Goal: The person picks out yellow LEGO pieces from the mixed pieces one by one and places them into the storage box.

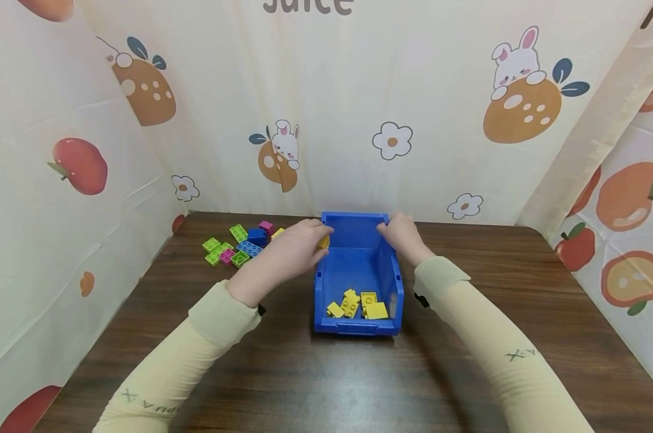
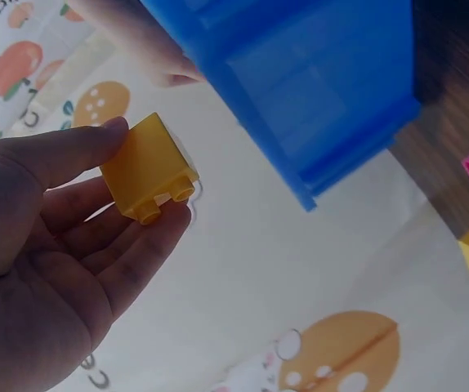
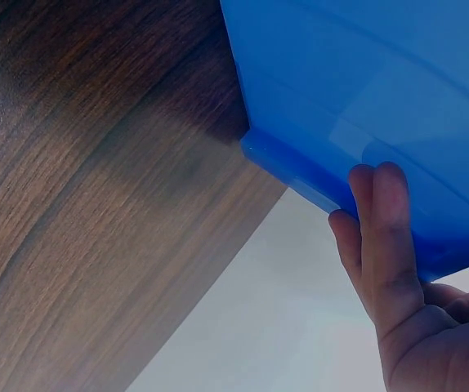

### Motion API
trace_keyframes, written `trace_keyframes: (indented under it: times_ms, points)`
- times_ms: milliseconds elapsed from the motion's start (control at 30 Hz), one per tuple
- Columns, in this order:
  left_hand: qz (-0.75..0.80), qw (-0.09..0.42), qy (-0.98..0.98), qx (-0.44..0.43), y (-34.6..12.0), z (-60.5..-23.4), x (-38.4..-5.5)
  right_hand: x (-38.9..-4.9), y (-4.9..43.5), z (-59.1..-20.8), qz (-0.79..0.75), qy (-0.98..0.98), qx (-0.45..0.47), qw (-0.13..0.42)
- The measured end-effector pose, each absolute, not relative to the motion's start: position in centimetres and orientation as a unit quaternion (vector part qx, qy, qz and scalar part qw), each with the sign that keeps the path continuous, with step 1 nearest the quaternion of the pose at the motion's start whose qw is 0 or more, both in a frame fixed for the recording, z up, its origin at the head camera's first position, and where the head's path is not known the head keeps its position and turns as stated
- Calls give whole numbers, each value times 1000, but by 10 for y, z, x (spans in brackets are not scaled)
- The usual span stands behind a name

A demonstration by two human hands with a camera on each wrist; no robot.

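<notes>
My left hand (image 1: 296, 255) is at the upper left side of the blue plastic bin (image 1: 326, 326). It pinches a yellow toy brick (image 2: 145, 166) between thumb and fingers; the left wrist view shows two studs on one side. My right hand (image 1: 406, 239) grips the bin's far right rim, with several fingers (image 3: 391, 204) against the outer wall in the right wrist view. Inside the bin, several yellow bricks (image 1: 350, 304) lie near its front wall. The bin stands on the dark wooden table (image 1: 283, 373).
Left of the bin lies a loose group of toy bricks: lime green bricks (image 1: 211, 245), blue bricks (image 1: 257, 237), pink bricks (image 1: 266, 227) and a yellow brick (image 1: 278, 233) partly behind my left hand. A printed curtain (image 1: 337, 180) hangs along the table's back edge and both sides.
</notes>
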State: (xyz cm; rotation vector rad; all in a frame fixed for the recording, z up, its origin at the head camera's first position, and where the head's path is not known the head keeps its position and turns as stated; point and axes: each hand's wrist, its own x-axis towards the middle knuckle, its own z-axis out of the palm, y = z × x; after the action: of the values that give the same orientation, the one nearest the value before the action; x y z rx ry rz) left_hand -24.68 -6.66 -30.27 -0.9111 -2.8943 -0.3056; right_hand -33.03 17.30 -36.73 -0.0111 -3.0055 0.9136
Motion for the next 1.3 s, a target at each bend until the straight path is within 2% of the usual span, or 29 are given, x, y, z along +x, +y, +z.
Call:
trace_keyframes:
  times_ms: [533,933,1300]
  points:
    - [-104,24,-935,-337,-39,-302,-235,-329,173,-368,291,-957,-8,-7]
    - [-73,23,-917,-393,-16,-318,-236,-329,172,-367,285,-959,-7,-7]
    - [-64,-8,-918,-391,-2,-338,-237,-330,172,-368,279,-960,-9,-3]
